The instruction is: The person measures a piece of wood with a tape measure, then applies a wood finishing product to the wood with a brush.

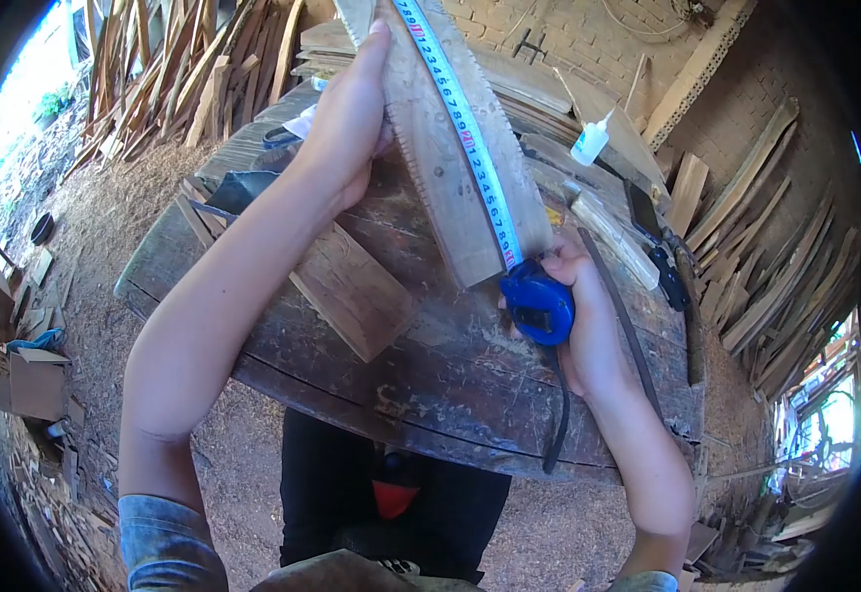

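A blue tape measure (539, 304) is in my right hand (585, 311), its fingers wrapped round the case. The white-and-blue blade (465, 133) runs out along a jagged-edged wooden board (420, 158), which is tilted up over the bench. The case is at the board's near end, and a black strap hangs from it. My left hand (351, 109) grips the board's left edge farther up, thumb on its face; the other fingers are mostly hidden. Below the board, a loose wooden block (356, 291) lies on the bench.
The worn dark workbench (450, 395) bears a white glue bottle (590, 141), a black phone (642, 209) and a clear long packet (616, 237) at the right. Wood strips (776, 247) lean by the brick wall, more stand at back left. Shavings cover the floor (243, 493).
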The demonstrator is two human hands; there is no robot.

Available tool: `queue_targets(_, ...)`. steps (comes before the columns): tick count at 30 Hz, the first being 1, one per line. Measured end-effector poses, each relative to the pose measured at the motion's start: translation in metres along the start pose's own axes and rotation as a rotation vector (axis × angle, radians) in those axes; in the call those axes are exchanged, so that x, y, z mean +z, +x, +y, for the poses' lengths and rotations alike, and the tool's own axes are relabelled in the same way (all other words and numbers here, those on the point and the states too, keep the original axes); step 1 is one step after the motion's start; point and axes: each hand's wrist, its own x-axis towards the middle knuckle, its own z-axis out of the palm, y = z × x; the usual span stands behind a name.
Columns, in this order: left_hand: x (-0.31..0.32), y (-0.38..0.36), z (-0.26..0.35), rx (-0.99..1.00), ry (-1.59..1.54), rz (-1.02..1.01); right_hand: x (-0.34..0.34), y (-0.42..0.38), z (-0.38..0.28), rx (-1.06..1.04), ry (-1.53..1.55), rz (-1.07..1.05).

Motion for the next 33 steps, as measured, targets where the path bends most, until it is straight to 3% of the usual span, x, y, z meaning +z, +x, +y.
queue_targets(7, -0.007, 0.010, 0.001, 0.030, 0.029, 0.125, -0.009, 0.002, 0.003, 0.049, -0.090, -0.085)
queue_targets(10, -0.005, 0.012, 0.009, 0.016, -0.117, -0.087, -0.014, 0.003, 0.008, 0.034, -0.049, -0.141)
queue_targets(12, 0.023, -0.006, 0.037, -0.135, -0.165, 0.085, -0.016, 0.003, 0.008, 0.049, -0.025, -0.152)
queue_targets(14, 0.023, -0.008, 0.037, -0.144, -0.164, 0.080, -0.016, 0.003, 0.008, 0.061, -0.030, -0.153)
queue_targets(16, -0.011, 0.014, 0.005, -0.009, -0.115, -0.102, -0.015, 0.004, 0.006, 0.069, -0.062, -0.144)
queue_targets(28, -0.023, 0.021, 0.007, -0.023, -0.064, -0.043, -0.008, 0.000, 0.000, 0.087, -0.078, -0.132)
queue_targets(33, -0.013, 0.013, 0.006, 0.046, -0.033, 0.069, -0.011, 0.002, 0.001, 0.099, -0.104, -0.139)
